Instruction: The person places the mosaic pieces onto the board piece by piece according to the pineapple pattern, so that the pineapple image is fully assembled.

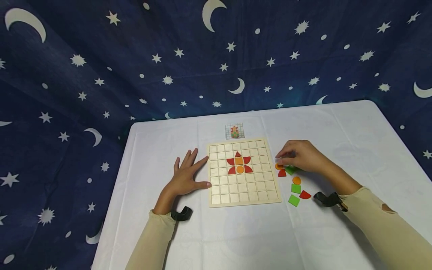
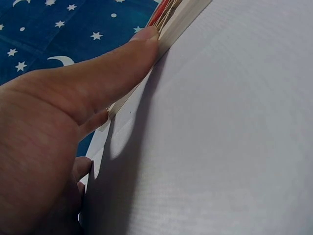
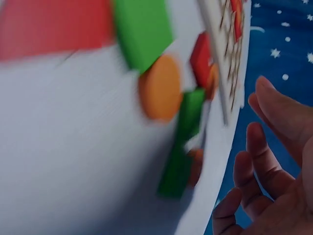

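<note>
My left hand (image 1: 183, 178), fingers spread, lies beside a wooden grid board (image 1: 219, 189); its thumb and index fingertip are at the board's left edge. In the left wrist view the thumb (image 2: 112, 73) presses along that edge. On the board lie a red triangle (image 1: 238, 154), an orange square (image 1: 239, 161), an orange disc (image 1: 240, 170) and several red quarter-circles (image 1: 248, 169). Over the loose pieces right of the board hovers my right hand (image 1: 302, 153), fingers loosely bent, nothing visible between them. Beneath it are another orange disc (image 1: 278, 167), a red quarter-circle (image 1: 282, 173) and green pieces (image 1: 290, 170).
Nearer the body lie one more orange disc (image 1: 296, 180), two green squares (image 1: 296, 188) and a red quarter-circle (image 1: 305, 195). Behind the board is a small pattern card (image 1: 234, 132). A white cloth (image 1: 162, 142) covers the table, with a starry blue curtain (image 1: 189, 67) behind.
</note>
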Demonstrator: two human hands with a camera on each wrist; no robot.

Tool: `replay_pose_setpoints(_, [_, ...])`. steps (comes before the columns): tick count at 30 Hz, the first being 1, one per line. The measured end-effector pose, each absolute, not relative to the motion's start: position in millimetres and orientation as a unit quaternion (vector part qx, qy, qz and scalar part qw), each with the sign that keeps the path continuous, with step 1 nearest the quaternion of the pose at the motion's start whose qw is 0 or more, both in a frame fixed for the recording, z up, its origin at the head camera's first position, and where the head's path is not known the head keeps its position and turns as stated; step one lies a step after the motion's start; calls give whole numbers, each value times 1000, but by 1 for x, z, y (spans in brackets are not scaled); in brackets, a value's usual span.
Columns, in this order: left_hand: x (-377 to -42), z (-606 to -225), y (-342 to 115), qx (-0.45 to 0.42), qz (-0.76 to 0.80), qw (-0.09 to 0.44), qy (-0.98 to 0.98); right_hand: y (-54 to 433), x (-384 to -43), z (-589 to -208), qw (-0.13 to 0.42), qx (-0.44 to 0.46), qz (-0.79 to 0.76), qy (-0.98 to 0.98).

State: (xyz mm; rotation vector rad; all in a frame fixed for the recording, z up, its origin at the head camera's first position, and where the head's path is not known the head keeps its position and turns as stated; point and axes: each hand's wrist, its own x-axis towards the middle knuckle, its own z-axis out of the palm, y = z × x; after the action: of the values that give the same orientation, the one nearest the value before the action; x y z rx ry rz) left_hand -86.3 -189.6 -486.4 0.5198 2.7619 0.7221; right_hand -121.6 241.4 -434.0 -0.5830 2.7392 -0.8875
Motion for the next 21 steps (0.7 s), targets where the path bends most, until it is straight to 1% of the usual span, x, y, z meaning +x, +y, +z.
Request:
replay_pose_setpoints(10, [-85, -485, -189, 178, 252, 118, 944, 278, -113, -440, 124, -208, -278, 929])
replay_pose_setpoints(16, [-85, -486, -190, 177, 250, 117, 945, 281, -111, -445, 146, -218, -277, 924])
replay_pose_setpoints(21, [-86, -484, -189, 179, 251, 118, 944, 279, -110, -448, 142, -229, -263, 926])
